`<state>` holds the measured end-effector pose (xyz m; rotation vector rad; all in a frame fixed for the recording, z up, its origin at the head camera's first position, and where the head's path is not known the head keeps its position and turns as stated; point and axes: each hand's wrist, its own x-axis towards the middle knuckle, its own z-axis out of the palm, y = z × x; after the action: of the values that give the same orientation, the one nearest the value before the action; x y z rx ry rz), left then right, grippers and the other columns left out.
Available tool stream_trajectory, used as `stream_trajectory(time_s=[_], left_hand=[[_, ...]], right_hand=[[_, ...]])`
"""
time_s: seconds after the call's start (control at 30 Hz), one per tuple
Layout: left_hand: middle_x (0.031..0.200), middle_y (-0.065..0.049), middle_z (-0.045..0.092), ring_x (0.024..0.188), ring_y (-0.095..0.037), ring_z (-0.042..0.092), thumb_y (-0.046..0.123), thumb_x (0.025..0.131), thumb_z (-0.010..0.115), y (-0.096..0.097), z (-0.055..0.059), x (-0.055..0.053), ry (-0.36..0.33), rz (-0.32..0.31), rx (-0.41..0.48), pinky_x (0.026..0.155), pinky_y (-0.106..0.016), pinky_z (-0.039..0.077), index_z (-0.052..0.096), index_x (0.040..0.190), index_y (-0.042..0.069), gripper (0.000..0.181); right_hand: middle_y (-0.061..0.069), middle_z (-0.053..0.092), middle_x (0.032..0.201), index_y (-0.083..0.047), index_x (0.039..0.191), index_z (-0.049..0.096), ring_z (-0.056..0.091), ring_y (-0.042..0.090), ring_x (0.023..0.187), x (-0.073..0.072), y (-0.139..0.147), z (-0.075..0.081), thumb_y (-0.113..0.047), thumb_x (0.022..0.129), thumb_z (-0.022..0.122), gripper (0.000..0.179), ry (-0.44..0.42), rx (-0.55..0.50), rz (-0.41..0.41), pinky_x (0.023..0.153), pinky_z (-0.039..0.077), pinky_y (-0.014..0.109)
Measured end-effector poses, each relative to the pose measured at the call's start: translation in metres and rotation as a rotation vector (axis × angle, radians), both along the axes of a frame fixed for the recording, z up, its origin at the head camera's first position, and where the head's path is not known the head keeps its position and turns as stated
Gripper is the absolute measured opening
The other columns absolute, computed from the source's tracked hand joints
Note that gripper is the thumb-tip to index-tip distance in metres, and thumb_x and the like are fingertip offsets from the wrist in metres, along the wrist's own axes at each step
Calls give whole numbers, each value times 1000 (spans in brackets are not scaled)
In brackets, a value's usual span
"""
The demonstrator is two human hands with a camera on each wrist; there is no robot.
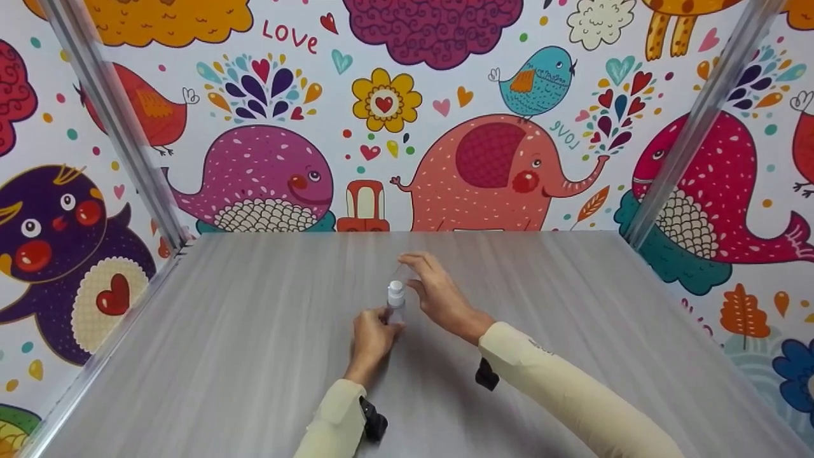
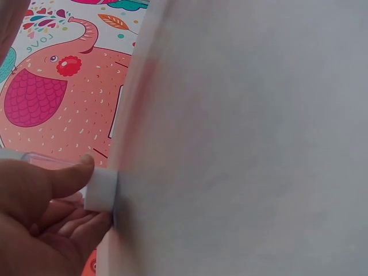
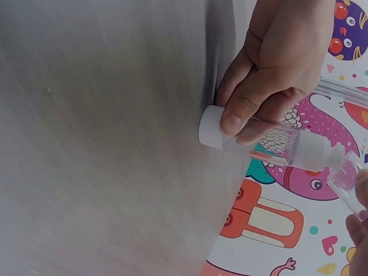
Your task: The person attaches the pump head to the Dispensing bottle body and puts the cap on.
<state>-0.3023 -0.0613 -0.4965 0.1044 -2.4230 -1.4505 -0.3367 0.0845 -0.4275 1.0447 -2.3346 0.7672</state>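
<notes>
1. Head view shows the wallpaper (image 1: 445, 95), crowded with cartoon whales, an elephant and birds, rising beyond both hands and running down either side past two slanted metal posts.
2. Under the hands lies the grey wood-grain table (image 1: 222, 356); both cream sleeves reach forward over its middle.
3. The right hand (image 1: 439, 296) hovers just beyond and to the right of the left one. Its fingers curl round a clear cap (image 3: 349, 183), held just off the top of the bottle; the right wrist view shows only the fingertips at the edge.
4. The left hand (image 1: 371, 334) is nearer the person, its thumb and fingers wrapped about the body of a small spray bottle (image 3: 270, 144). The bottle stands upright between the two hands, its white base on or just above the table.
5. The bottle is clear with a white pump head (image 1: 395, 292), which sits bare, right beside the right hand's fingers.
6. As I judge it, the step goes well if the left hand holds the bottle steady and plumb while the cap travels straight along the bottle's axis, so that the pump head is not knocked or pressed.
</notes>
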Motion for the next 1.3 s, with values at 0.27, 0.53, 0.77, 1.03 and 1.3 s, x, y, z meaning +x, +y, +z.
stream_trajectory(time_s=[0.27, 0.53, 0.77, 1.03, 1.3], left_hand=[[62, 1, 46, 57, -12, 41, -3, 73, 79, 1, 0, -1, 7, -1, 3, 53, -26, 31, 64, 69, 0, 16], [60, 0, 46, 55, -11, 40, -6, 71, 77, 0, 0, -1, 40, -22, 7, 51, -25, 31, 66, 70, -2, 12], [61, 0, 49, 54, -11, 42, -6, 71, 76, -1, -1, -1, 24, -20, -6, 51, -25, 33, 70, 75, -5, 8], [61, 0, 49, 55, -10, 42, -7, 70, 75, -2, -1, -2, 32, -16, -1, 51, -24, 33, 71, 79, -7, 9], [64, -5, 60, 57, -11, 45, -5, 72, 78, -2, -1, -2, 38, -14, -17, 53, -25, 37, 75, 86, -7, 14]], right_hand=[[11, 55, 137, -7, 139, 53, 55, 23, 129, 0, -2, 2, 6, 93, 62, 49, 9, 66, 30, 106, 46, 31], [11, 56, 138, -8, 140, 55, 55, 23, 128, -1, -6, 3, 5, 94, 61, 48, -6, 92, 74, 106, 47, 30], [11, 56, 139, -9, 140, 55, 55, 23, 126, -1, -7, 3, 7, 94, 60, 49, 6, 115, 106, 105, 48, 30], [11, 57, 137, -9, 139, 57, 55, 23, 125, -1, -9, 2, 9, 94, 60, 49, 27, 111, 117, 104, 49, 31], [12, 58, 135, -8, 137, 58, 56, 24, 123, -1, -11, 3, 11, 91, 61, 50, 33, 120, 120, 103, 50, 31]])
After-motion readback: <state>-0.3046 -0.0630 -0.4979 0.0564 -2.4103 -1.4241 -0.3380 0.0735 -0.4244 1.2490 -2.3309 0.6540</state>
